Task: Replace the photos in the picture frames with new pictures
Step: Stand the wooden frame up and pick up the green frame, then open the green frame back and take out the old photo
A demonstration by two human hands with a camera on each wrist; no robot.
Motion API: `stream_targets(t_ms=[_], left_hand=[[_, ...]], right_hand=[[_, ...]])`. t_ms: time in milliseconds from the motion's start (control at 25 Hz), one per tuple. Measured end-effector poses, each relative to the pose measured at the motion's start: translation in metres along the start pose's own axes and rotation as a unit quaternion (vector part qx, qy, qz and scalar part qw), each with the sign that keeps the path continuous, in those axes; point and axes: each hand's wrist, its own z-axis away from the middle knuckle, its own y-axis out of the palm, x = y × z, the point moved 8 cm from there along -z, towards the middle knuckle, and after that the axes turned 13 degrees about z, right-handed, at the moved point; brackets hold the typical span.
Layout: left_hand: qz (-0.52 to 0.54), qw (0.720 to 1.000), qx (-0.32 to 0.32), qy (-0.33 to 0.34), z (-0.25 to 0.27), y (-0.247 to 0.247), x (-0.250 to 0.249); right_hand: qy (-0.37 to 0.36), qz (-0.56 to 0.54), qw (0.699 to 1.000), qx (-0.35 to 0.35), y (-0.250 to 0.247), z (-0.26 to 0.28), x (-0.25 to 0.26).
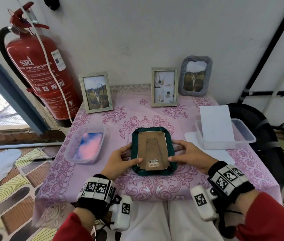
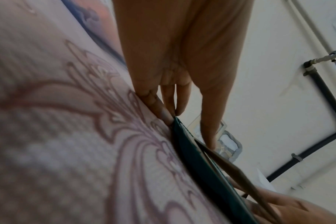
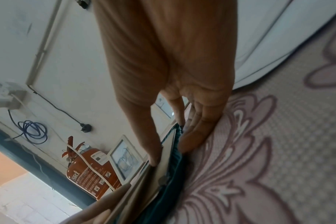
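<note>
A dark green picture frame (image 1: 152, 173) lies face down in the middle of the table, its brown backing board (image 1: 152, 150) with a barcode sticker facing up. My left hand (image 1: 132, 153) holds its left side, fingers along the rim and thumb on the backing's near corner. On the other side, my right hand (image 1: 176, 153) holds it the same way. The left wrist view shows the frame (image 2: 192, 159) edge-on, the fingers (image 2: 163, 109) straight against its corner. In the right wrist view the frame's rim (image 3: 175, 166) sits between thumb and fingers (image 3: 194, 136).
A clear tub (image 1: 71, 153) with a pink-and-blue picture sits left of the frame. A second tub (image 1: 245, 136) at the right holds a white sheet (image 1: 215, 124). Three frames (image 1: 97, 92) (image 1: 164, 86) (image 1: 196, 75) stand along the wall. A red fire extinguisher (image 1: 42, 75) hangs at the left.
</note>
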Motion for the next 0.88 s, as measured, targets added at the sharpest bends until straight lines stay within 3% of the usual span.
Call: stream_targets(t_ms=[160,480,880], left_hand=[[-0.051,0.999,0.013,0.007,0.0006,-0.0031,0.0036],[-0.071,0.997,0.026,0.024,0.0030,-0.0026,0.0047],[-0.058,0.997,0.033,0.026,0.0044,0.0017,0.0026]], right_hand=[[-0.029,0.081,0.996,0.011,0.0030,0.0063,0.0024],[-0.043,0.126,0.991,-0.010,0.0048,0.0065,0.0052],[-0.042,0.074,0.996,0.002,0.0080,0.0116,0.0096]])
